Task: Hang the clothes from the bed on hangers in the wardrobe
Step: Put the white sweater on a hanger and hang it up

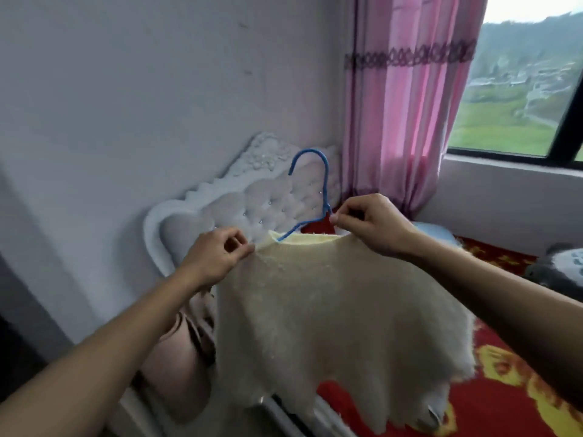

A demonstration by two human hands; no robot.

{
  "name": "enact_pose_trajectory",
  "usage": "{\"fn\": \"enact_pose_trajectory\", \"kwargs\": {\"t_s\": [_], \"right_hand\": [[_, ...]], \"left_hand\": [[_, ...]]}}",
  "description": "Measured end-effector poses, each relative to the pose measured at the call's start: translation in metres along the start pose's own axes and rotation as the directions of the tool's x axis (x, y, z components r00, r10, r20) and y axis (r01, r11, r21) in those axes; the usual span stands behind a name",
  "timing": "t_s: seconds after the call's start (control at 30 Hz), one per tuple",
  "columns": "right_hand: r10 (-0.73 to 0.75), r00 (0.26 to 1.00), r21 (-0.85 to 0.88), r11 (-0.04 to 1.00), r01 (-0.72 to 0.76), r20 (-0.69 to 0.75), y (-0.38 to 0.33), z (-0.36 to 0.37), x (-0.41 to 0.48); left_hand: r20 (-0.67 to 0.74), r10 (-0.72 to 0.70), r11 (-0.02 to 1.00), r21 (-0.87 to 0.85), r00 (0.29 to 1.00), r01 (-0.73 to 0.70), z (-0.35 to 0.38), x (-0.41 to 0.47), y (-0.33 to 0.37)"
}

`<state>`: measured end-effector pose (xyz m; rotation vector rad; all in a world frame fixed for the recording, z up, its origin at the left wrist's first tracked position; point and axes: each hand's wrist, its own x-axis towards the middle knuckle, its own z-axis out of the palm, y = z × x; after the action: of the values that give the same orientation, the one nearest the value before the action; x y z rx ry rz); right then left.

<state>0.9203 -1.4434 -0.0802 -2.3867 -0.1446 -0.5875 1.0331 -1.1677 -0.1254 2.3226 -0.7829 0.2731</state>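
The fluffy cream sweater (331, 310) hangs in the air over the bed (504, 389); it looks soft, light and floppy, best held at the shoulders. The left hand (217, 257) pinches its left shoulder and the right hand (372, 225) its right, beside the blue hanger (326, 184) threaded through the neckline. The headboard (252, 197) stands beyond.

Open air runs from 9 to 12 o'clock before the bare wall (126, 89), though the tufted headboard (252, 197) stands behind the blue hanger (326, 184) at 12. The pink curtain (403, 121) closes off 1 o'clock. The held-up cream sweater (331, 310) fills the centre down to 6, leaving the red bed cover (492, 402) open from 4 to 5, below a grey bundle (561, 272) at 3.
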Motion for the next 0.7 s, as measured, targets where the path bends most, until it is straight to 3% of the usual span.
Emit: {"fn": "enact_pose_trajectory", "kwargs": {"t_s": [0.17, 0.4, 0.57, 0.7], "right_hand": [[-0.052, 0.991, 0.075, 0.996, 0.043, 0.125, -0.115, 0.047, 0.011], [-0.080, 0.941, 0.199, 0.980, 0.013, 0.329, -0.278, 0.148, 0.016], [-0.140, 0.893, 0.152, 0.985, 0.082, 0.427, -0.370, 0.234, 0.018], [-0.127, 0.878, 0.124, 0.989, 0.078, 0.462, -0.420, 0.292, 0.033]], "left_hand": [[-0.141, -0.129, 0.987, 0.074, 0.981, 0.141, -0.115, -0.078, -0.049], [-0.223, -0.245, 0.930, 0.221, 0.944, 0.293, -0.282, -0.214, -0.126], [-0.327, -0.375, 0.841, 0.275, 0.867, 0.467, -0.370, -0.305, -0.185], [-0.334, -0.452, 0.777, 0.309, 0.827, 0.549, -0.416, -0.350, -0.216]]}}
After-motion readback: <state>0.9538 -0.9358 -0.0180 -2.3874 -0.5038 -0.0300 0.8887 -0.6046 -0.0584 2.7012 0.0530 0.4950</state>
